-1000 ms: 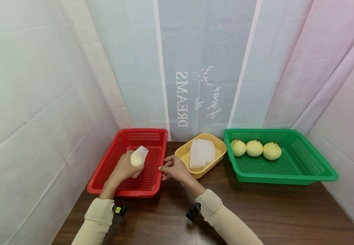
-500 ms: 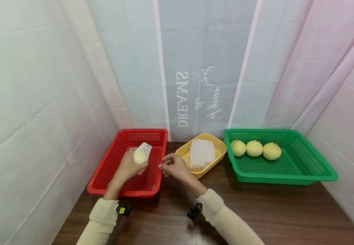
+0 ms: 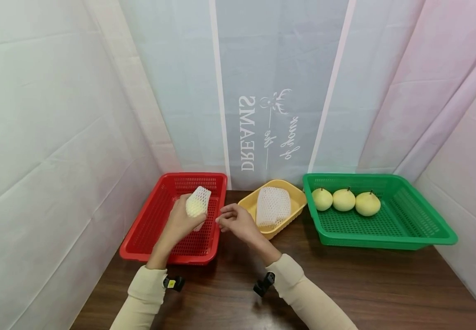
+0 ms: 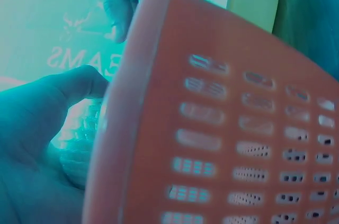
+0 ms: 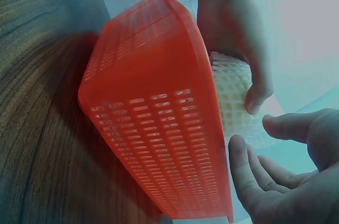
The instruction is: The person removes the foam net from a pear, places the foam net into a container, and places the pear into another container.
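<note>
In the head view my left hand [image 3: 181, 221] holds a pear in a white foam net sleeve [image 3: 197, 206] over the red basket [image 3: 167, 259]. The thumb lies along the sleeve's near side, and the sleeve's loose end sticks up past the fingers. My right hand [image 3: 239, 223] hovers by the basket's right rim, thumb and fingers loosely bent with nothing between them. From the right wrist view, its fingertips [image 5: 238, 144] are close to the netted pear [image 5: 233, 94]; contact is unclear. The basket wall [image 4: 228, 118] hides much of the pear in the left wrist view.
A yellow tray [image 3: 248, 201] with white foam net sleeves [image 3: 273, 206] stands between the baskets. On the right, a green basket [image 3: 386, 240] holds three bare pears [image 3: 343, 200]. Curtain-like cloth [image 3: 180, 91] hangs behind the dark wooden table [image 3: 238, 293].
My left hand has carried the netted pear right and slightly away, toward my right hand. The right hand has come off the red basket's rim but stays almost in place.
</note>
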Action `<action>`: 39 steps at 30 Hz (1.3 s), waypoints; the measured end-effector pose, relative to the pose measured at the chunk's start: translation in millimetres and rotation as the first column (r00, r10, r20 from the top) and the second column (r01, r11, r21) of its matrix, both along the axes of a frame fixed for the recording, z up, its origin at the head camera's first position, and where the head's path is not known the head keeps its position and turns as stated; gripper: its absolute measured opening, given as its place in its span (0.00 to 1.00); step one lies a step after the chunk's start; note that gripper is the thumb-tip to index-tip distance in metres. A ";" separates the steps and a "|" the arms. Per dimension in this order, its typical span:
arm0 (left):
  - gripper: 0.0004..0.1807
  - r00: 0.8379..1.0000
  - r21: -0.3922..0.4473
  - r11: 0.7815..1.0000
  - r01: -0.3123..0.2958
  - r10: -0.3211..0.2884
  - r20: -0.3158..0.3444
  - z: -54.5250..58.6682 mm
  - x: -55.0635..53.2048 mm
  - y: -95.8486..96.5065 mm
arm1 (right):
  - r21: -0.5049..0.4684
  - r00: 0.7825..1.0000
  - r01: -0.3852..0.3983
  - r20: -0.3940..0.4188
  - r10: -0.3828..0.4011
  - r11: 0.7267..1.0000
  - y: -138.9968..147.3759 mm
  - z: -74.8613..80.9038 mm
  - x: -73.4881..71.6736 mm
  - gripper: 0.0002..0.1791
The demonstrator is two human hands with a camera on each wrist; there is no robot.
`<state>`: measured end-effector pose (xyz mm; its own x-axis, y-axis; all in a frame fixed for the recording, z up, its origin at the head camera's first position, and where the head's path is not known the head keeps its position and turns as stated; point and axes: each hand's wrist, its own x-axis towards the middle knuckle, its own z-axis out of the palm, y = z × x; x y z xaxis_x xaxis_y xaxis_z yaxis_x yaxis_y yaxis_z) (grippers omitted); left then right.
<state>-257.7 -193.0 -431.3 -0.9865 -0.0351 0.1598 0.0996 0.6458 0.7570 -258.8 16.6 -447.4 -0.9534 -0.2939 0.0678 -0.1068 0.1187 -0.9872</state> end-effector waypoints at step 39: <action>0.45 0.992 0.186 0.977 0.105 -0.088 -0.095 -0.9 4.9 39.4 | 0.047 0.997 -0.009 -0.080 0.012 0.999 16.8 5.1 -3.7 0.26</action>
